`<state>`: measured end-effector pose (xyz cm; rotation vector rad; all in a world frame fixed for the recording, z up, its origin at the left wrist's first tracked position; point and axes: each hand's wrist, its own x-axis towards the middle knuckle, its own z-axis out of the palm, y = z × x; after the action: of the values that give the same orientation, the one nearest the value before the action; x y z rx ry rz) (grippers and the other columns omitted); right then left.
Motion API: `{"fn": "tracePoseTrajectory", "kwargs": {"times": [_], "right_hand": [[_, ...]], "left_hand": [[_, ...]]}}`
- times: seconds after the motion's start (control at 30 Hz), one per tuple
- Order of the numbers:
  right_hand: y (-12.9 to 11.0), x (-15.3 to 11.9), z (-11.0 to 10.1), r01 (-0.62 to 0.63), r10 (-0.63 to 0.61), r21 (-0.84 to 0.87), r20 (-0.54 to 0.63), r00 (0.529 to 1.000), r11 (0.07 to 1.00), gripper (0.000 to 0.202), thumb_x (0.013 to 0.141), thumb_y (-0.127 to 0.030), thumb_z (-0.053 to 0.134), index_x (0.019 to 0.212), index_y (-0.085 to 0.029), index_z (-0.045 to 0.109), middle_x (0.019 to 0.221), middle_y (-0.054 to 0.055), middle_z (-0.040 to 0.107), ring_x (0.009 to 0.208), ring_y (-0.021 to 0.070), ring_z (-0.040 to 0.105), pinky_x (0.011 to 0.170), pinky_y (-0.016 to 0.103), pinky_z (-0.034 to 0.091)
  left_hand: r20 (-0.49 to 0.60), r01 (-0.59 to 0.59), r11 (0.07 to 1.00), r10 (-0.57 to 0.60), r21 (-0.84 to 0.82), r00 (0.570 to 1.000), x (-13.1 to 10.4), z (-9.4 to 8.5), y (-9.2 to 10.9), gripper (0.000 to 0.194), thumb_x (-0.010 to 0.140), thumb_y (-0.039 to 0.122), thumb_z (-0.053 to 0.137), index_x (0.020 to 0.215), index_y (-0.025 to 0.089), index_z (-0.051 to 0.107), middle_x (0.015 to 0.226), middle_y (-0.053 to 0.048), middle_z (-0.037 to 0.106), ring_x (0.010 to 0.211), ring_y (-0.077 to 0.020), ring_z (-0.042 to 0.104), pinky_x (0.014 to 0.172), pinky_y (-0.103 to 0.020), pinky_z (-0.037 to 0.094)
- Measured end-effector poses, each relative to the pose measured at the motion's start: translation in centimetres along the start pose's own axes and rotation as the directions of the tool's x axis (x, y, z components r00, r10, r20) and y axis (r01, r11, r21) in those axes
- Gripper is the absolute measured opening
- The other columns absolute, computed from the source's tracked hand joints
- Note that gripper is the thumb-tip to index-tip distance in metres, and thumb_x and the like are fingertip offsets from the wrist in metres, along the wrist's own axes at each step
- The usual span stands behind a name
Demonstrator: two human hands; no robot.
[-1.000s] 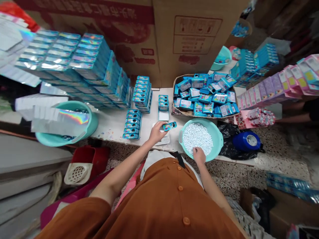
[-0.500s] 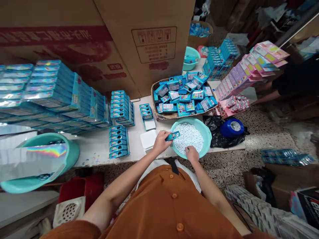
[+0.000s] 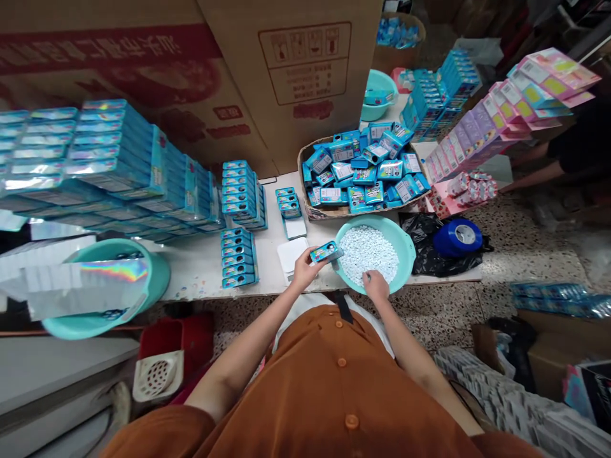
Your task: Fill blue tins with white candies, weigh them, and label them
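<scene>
1 small, blue, printed rectangular box (image 3: 325, 252) is at the frame's centre, pinched in the left hand (image 3: 307, 268), by the left rim of a round turquoise plastic basin (image 3: 405, 250). The right hand (image 3: 377, 286) curls over the basin's small white pellets (image 3: 367, 249); whether it grips any cannot be told. A slack pinch could drop the box; a wrist knocking the rim could spill pellets.

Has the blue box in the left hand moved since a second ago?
Yes, rightward: a second ago the blue box in the left hand appeared just left of the turquoise basin; now its end overlaps the rim.
</scene>
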<state>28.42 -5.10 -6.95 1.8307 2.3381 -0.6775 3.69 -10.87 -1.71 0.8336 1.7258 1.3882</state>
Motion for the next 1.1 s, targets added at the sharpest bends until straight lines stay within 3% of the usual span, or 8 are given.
{"fn": "tracePoseTrajectory", "kwargs": {"times": [0.17,0.27,0.37,0.6,0.77,0.9,1.1], "right_hand": [[0.1,0.1,-0.1,0.010,-0.010,-0.020,0.018,1.000,1.000,0.031,0.093,-0.034,0.039,0.095,-0.020,0.066,0.101,0.006,0.064,0.091,0.0162,0.054,0.070,0.025,0.032],[0.1,0.2,-0.1,0.008,-0.006,-0.035,0.035,0.999,0.999,0.031,0.093,-0.034,0.039,0.094,-0.019,0.066,0.101,0.006,0.064,0.090,0.0161,0.054,0.069,0.025,0.032],[0.1,0.2,0.0,0.002,0.000,-0.046,0.049,0.999,0.999,0.031,0.093,-0.035,0.039,0.094,-0.019,0.066,0.101,0.006,0.063,0.090,0.0160,0.054,0.069,0.025,0.031],[0.0,0.3,0.1,-0.005,0.008,-0.063,0.045,0.999,0.998,0.032,0.093,-0.036,0.039,0.093,-0.019,0.066,0.099,0.006,0.064,0.088,0.0161,0.054,0.067,0.026,0.031],[-0.1,0.2,-0.1,-0.011,0.015,-0.056,0.065,0.998,0.998,0.032,0.093,-0.036,0.039,0.093,-0.019,0.066,0.099,0.007,0.063,0.086,0.0163,0.053,0.065,0.026,0.030],[0.0,0.3,-0.1,-0.009,0.013,-0.043,0.091,0.996,0.999,0.033,0.093,-0.036,0.038,0.092,-0.019,0.066,0.096,0.007,0.062,0.083,0.0162,0.052,0.062,0.026,0.028],[0.1,0.5,0.0,0.011,-0.007,-0.062,0.071,0.997,0.998,0.031,0.092,-0.035,0.040,0.091,-0.019,0.066,0.096,0.007,0.063,0.085,0.0163,0.052,0.064,0.026,0.029]], "left_hand": [[-0.192,0.020,0.998,-0.007,0.066,0.981,0.8,-4.7,-3.8,0.045,0.063,0.035,0.074,0.101,0.019,0.057,0.095,-0.003,0.064,0.087,-0.0182,0.062,0.080,-0.031,0.050],[-0.228,0.040,0.988,-0.005,0.149,0.974,1.1,-7.5,-5.4,0.043,0.065,0.035,0.072,0.102,0.019,0.056,0.096,-0.002,0.064,0.088,-0.0179,0.061,0.081,-0.030,0.049],[-0.248,0.082,0.977,-0.031,0.199,0.968,1.4,-9.1,-6.4,0.043,0.065,0.033,0.072,0.103,0.019,0.056,0.097,-0.003,0.064,0.088,-0.0179,0.061,0.080,-0.030,0.048],[-0.272,0.148,0.957,-0.078,0.249,0.959,2.5,-10.0,-8.4,0.041,0.066,0.030,0.072,0.102,0.019,0.056,0.093,-0.003,0.065,0.084,-0.0186,0.061,0.077,-0.030,0.048],[-0.202,0.113,0.943,-0.051,0.312,0.978,2.1,-11.0,-9.1,0.067,0.059,0.026,0.078,0.119,0.023,0.049,0.117,-0.009,0.059,0.106,-0.0259,0.057,0.090,-0.041,0.044],[-0.235,0.178,0.924,-0.100,0.340,0.967,0.2,-12.0,-9.6,0.083,0.058,0.031,0.079,0.131,0.024,0.040,0.124,-0.013,0.054,0.120,-0.0304,0.049,0.095,-0.046,0.041],[-0.316,0.265,0.920,-0.169,0.290,0.934,-4.6,-12.4,-9.6,0.076,0.064,0.037,0.076,0.129,0.024,0.040,0.122,-0.013,0.055,0.121,-0.0278,0.050,0.097,-0.045,0.040]]}}
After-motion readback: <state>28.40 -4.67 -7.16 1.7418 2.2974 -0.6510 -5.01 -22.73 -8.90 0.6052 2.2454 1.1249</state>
